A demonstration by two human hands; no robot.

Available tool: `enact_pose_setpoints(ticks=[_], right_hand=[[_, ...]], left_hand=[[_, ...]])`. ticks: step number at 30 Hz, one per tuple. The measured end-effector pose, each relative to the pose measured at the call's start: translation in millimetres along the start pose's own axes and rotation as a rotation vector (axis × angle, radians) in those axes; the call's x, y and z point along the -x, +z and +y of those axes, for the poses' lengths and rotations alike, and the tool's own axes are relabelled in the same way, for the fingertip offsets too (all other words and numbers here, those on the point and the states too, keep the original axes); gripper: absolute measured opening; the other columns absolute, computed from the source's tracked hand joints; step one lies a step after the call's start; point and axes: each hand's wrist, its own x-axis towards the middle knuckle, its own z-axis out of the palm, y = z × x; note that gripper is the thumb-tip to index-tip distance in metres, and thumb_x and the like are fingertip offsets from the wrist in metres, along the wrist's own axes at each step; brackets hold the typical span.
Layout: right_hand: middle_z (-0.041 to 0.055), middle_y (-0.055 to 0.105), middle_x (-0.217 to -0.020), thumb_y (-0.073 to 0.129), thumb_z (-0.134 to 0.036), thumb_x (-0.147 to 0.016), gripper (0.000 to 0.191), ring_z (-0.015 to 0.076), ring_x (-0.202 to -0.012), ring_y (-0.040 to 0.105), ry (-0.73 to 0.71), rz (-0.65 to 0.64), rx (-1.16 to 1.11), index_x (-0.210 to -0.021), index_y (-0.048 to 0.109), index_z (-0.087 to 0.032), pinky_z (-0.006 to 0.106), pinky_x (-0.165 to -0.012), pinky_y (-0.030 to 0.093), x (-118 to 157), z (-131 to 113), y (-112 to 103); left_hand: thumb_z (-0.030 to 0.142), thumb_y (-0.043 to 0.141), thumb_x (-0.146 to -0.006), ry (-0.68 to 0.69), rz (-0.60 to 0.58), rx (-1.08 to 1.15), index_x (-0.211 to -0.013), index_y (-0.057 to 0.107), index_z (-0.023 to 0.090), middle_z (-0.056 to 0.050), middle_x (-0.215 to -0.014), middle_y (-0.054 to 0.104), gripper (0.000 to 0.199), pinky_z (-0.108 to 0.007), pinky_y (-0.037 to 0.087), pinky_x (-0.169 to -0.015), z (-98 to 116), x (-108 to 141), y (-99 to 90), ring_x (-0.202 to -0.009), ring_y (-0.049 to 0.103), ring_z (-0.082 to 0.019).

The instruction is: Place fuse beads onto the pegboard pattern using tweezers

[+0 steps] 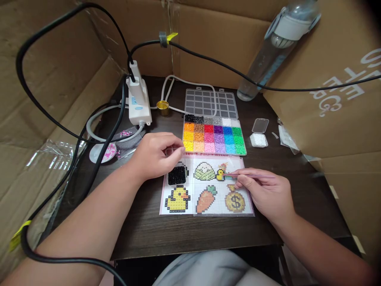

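Observation:
My right hand (264,190) pinches a pair of pink tweezers (253,175). Their tips meet a small yellow duck made of beads (220,174), which lies on the pegboard over the printed pattern sheet (220,200). Fingers curled and thumb pressed in, my left hand (159,155) is above the sheet's upper left. Between its thumb and fingers shows what looks like the clear lid (170,151) of a small box of black beads (176,175). Just beyond both hands lies the sorted bead case (213,135), its compartments filled by colour.
A small box of white beads (258,140) stands open on the right. At the left are a white power strip (139,103), a round dish with pink beads (102,153) and looping black cables (122,107). A water bottle (264,63) leans against the cardboard wall (214,35).

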Motion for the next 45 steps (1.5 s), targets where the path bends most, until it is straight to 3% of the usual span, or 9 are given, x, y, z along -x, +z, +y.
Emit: enact_pose_setpoints(ticks=[11, 17, 21, 27, 36, 45], right_hand=[[0.0032, 0.076, -0.079, 0.069, -0.025, -0.082, 0.008, 0.0187, -0.067, 0.072, -0.041, 0.030, 0.034, -0.081, 0.077, -0.026, 0.029, -0.062, 0.061, -0.3, -0.6, -5.5], [0.0026, 0.074, -0.074, 0.072, -0.025, -0.080, 0.006, 0.0150, -0.061, 0.068, -0.277, 0.200, -0.007, -0.076, 0.077, -0.023, 0.028, -0.060, 0.057, -36.3, -38.3, 5.9], [0.0009, 0.071, -0.065, 0.072, -0.021, -0.077, 0.005, 0.0135, -0.058, 0.066, -0.269, 0.011, -0.066, -0.079, 0.076, -0.021, 0.026, -0.057, 0.057, -69.4, -60.3, 38.2], [0.0029, 0.073, -0.068, 0.074, -0.027, -0.073, 0.010, 0.0138, -0.057, 0.067, -0.069, -0.146, -0.201, -0.077, 0.074, -0.017, 0.026, -0.053, 0.058, -88.4, -36.7, 77.7], [0.0049, 0.075, -0.078, 0.071, -0.027, -0.075, 0.010, 0.0154, -0.067, 0.070, -0.101, -0.188, -0.122, -0.071, 0.074, -0.018, 0.029, -0.064, 0.060, -89.0, -33.9, 78.5], [0.0037, 0.074, -0.072, 0.071, -0.029, -0.076, 0.011, 0.0140, -0.062, 0.067, -0.112, -0.205, -0.111, -0.074, 0.074, -0.018, 0.028, -0.060, 0.057, -89.4, -32.9, 78.7]], left_hand=[[0.017, 0.057, -0.077, 0.019, 0.020, 0.009, -0.073, 0.068, 0.014, 0.000, -0.063, 0.063, 0.012, -0.023, 0.040, -0.054, -3.4, 2.7, 1.4, -0.055, 0.052, -0.010], [0.015, 0.057, -0.077, 0.056, 0.030, 0.014, -0.074, 0.068, 0.014, 0.000, -0.064, 0.063, 0.012, -0.022, 0.039, -0.053, -5.1, 5.3, 2.4, -0.055, 0.052, -0.009], [0.015, 0.058, -0.077, 0.051, 0.025, -0.001, -0.074, 0.068, 0.014, -0.001, -0.063, 0.063, 0.011, -0.022, 0.038, -0.053, -4.4, 4.7, 1.7, -0.055, 0.052, -0.009], [0.015, 0.057, -0.078, 0.052, 0.023, 0.001, -0.075, 0.068, 0.014, 0.000, -0.063, 0.062, 0.011, -0.022, 0.038, -0.053, -3.0, 4.1, 0.6, -0.054, 0.051, -0.009], [0.015, 0.057, -0.077, 0.050, 0.015, 0.024, -0.074, 0.068, 0.014, 0.000, -0.061, 0.061, 0.012, -0.022, 0.037, -0.053, -4.6, 4.2, 2.3, -0.054, 0.050, -0.009], [0.014, 0.057, -0.076, 0.050, 0.021, 0.028, -0.074, 0.068, 0.014, 0.000, -0.061, 0.061, 0.011, -0.022, 0.037, -0.053, -4.5, 3.9, 3.4, -0.054, 0.050, -0.009]])
